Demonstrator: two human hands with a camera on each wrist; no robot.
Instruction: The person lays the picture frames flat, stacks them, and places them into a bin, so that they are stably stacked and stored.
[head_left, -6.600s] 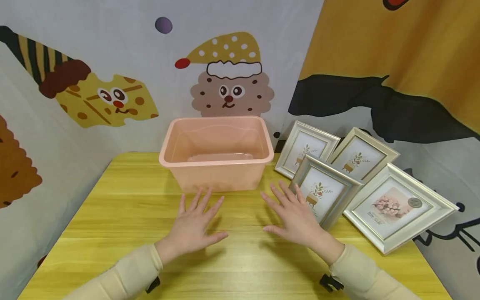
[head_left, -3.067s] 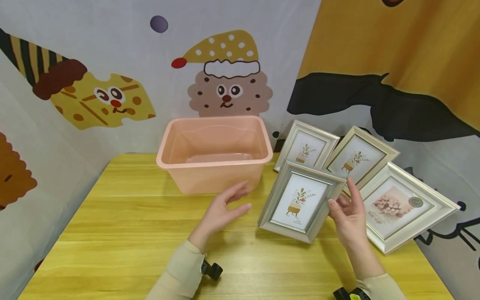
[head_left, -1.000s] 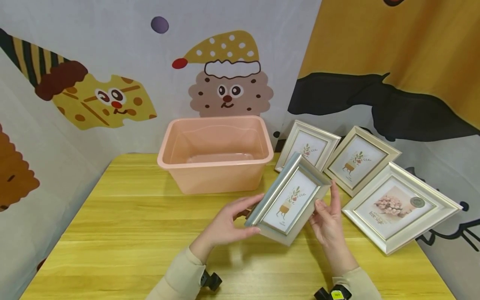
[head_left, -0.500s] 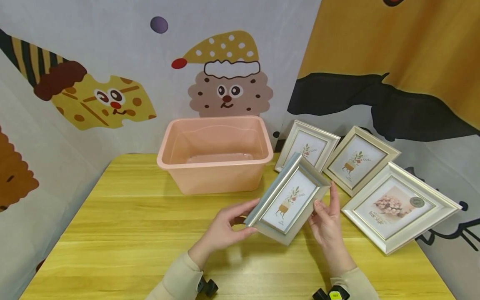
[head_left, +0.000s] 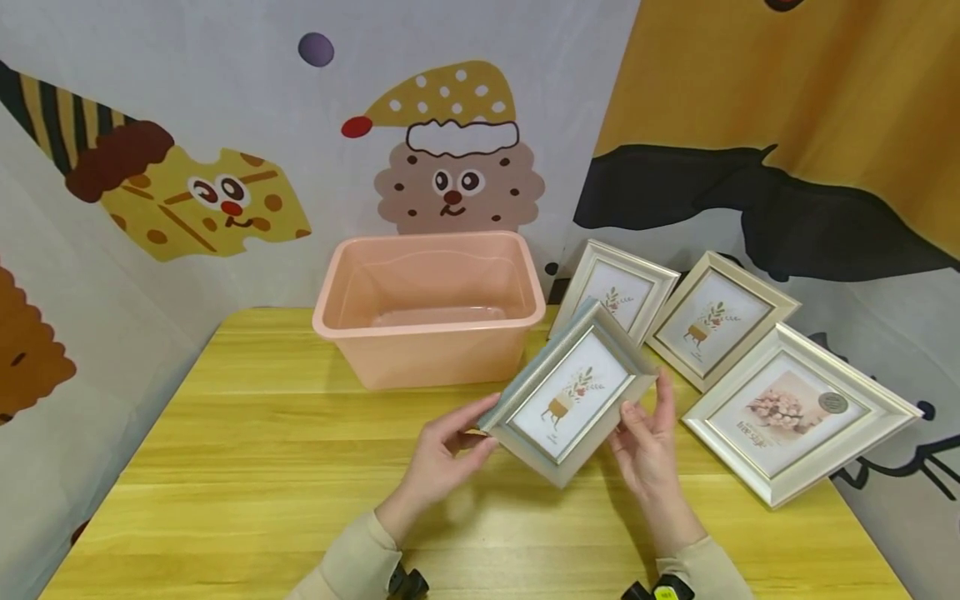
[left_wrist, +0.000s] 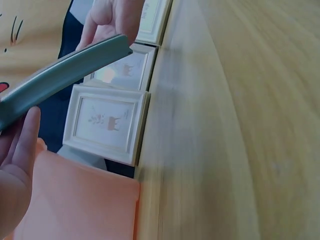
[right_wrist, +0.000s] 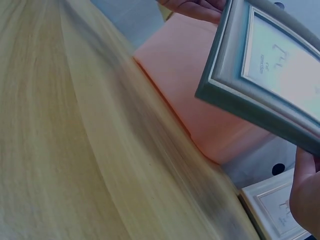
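Between both hands a silver-grey picture frame (head_left: 570, 400) is held tilted above the table, its plant picture facing up toward the head camera. My left hand (head_left: 438, 467) pinches its left edge, thumb in front and fingers behind. On the opposite edge my right hand (head_left: 651, 458) grips with the thumb in front, other fingers partly hidden behind. The left wrist view shows the held frame's side edge (left_wrist: 65, 75); in the right wrist view its lower corner (right_wrist: 220, 87) hangs clear of the wood.
A pink plastic bin (head_left: 431, 354) stands at the table's back. To the right lean a white frame (head_left: 656, 279), a beige frame (head_left: 780, 304) and a larger white frame (head_left: 772, 492). Cartoon-printed cloth (head_left: 247, 100) hangs behind the yellow wooden table (head_left: 247, 492).
The grey frame came from the group at right into both hands. In the last half second it shifted slightly left and turned, its face showing wider. The bin and other frames stayed.
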